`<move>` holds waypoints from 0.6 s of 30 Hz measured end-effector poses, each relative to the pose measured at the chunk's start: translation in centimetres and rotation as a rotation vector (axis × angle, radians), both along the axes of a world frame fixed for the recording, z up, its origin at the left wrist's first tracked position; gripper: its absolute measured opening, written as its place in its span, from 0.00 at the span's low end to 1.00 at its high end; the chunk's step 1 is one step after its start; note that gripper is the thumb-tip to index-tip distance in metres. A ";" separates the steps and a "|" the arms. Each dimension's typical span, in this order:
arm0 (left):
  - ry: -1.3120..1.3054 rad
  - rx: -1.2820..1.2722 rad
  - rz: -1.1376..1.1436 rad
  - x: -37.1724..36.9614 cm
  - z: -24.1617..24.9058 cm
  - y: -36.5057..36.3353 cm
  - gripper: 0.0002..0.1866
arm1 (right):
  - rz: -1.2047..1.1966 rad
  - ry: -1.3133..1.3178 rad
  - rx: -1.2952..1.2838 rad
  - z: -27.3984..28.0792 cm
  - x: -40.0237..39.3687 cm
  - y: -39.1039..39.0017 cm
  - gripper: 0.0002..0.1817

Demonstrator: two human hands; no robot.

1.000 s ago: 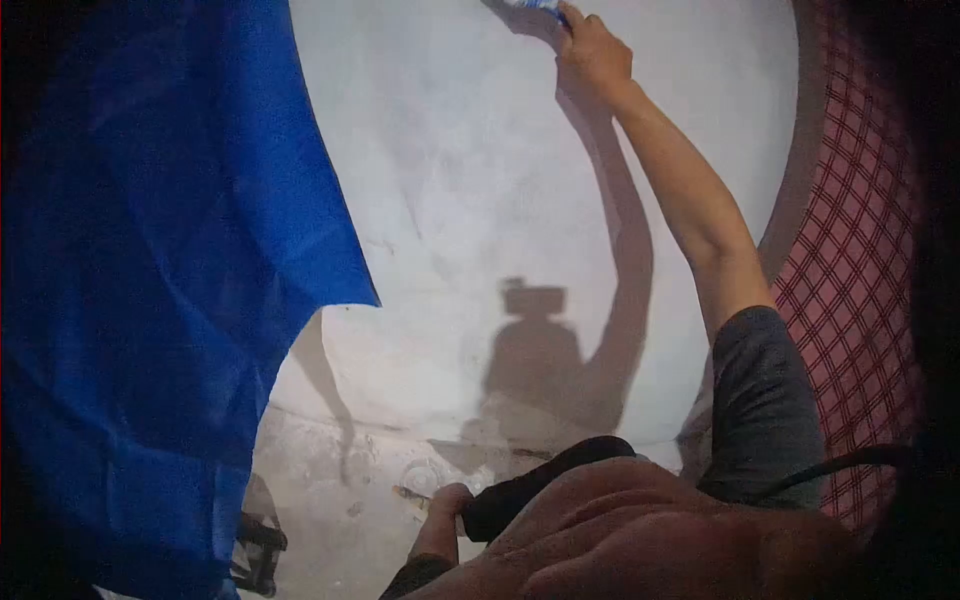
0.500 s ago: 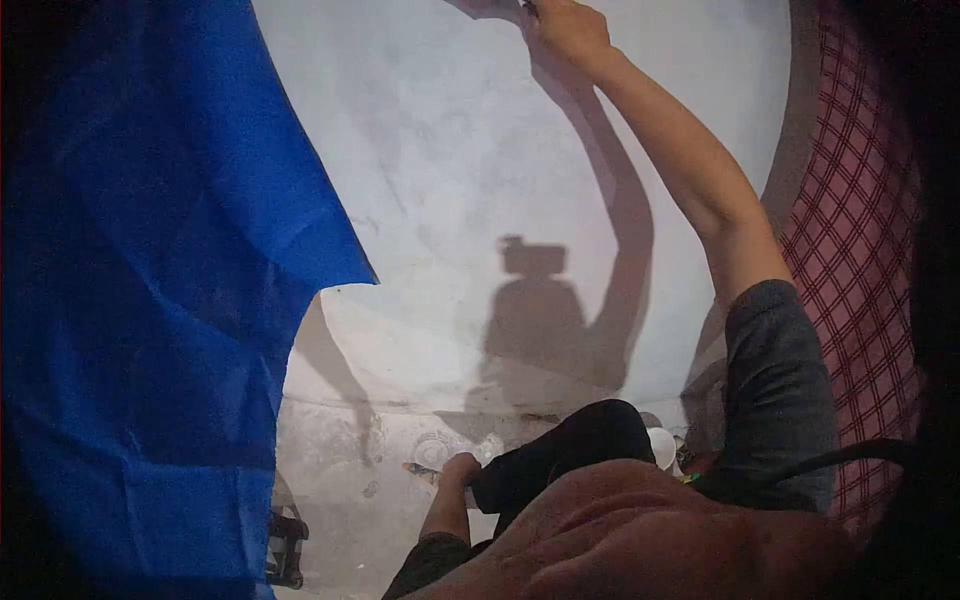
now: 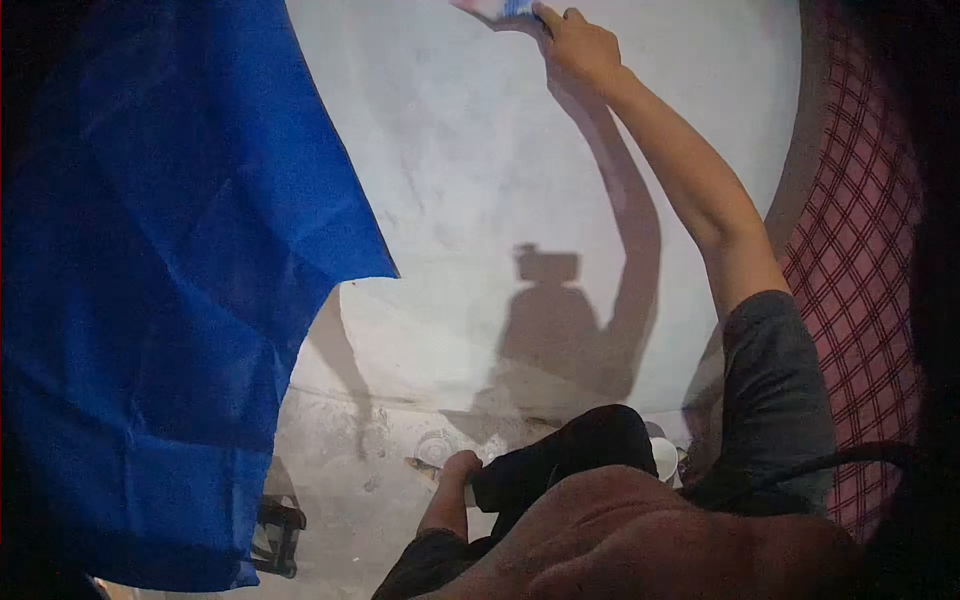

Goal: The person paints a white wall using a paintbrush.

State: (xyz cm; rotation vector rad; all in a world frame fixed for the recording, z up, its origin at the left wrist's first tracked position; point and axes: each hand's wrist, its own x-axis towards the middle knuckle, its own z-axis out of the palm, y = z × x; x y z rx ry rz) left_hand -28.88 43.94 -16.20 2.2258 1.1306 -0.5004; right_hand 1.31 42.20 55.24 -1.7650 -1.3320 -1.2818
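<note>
My right hand is stretched high against a grey plastered wall. Its fingers are closed on a blue and white object that is pressed to the wall and cut off by the top edge of the view. My left hand hangs low beside my dark knee. It is closed on a small pointed tool just above the rough floor. What kind of tool it is I cannot tell.
A large blue cloth hangs over the left side. A red checked cloth covers the right edge. A small white round thing lies by my knee. A dark object stands on the floor at lower left.
My right hand slid up and left along the wall, then came back down and right, bringing the blue and white object into view again. The left hand stayed low.
</note>
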 end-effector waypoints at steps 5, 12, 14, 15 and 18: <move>-0.045 0.038 0.061 0.3 -2.0 0.1 0.18 | 0.077 -0.022 0.073 -0.4 -0.6 -0.5 0.19; -0.026 -0.022 0.126 -0.2 2.5 -1.3 0.17 | 0.836 0.633 0.314 1.6 -0.4 1.5 0.17; -0.004 -0.022 0.061 0.1 0.1 0.0 0.17 | 0.957 0.846 0.300 3.0 0.6 3.1 0.17; 0.020 -0.026 -0.003 0.4 -0.6 0.3 0.17 | 1.088 0.805 0.314 4.1 2.6 5.6 0.17; 0.031 -0.028 0.046 0.8 -0.7 0.3 0.18 | 0.937 0.660 0.225 4.3 2.5 5.7 0.18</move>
